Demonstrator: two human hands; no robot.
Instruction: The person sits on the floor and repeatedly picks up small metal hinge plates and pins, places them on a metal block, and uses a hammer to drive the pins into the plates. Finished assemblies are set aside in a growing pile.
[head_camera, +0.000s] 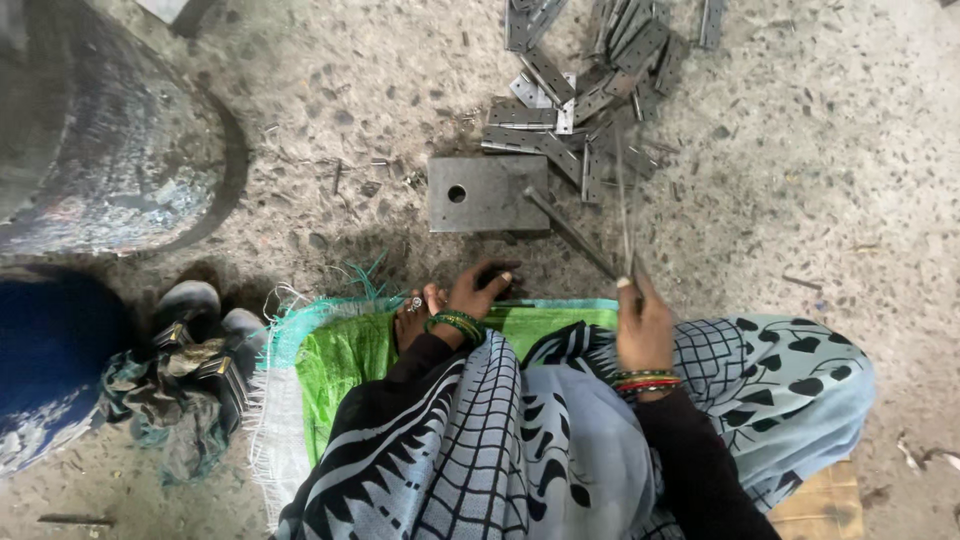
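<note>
Dull grey metal plate (487, 193), matt steel hinges (590, 85), rough speckled concrete floor (820, 180), woven green plastic sack (345, 355)

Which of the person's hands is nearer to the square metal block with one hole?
The left hand. It rests on the floor just below the square metal block, near its lower edge. The right hand is farther off to the lower right, holding thin metal rods upright.

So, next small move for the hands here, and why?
Probably bring the right hand forward so the thin rods it pinches upright come down toward the pile of flat metal hinge plates. The rods already stand over that pile. The left hand rests low by the dark bar that leans on the steel block, apparently steadying it.
</note>
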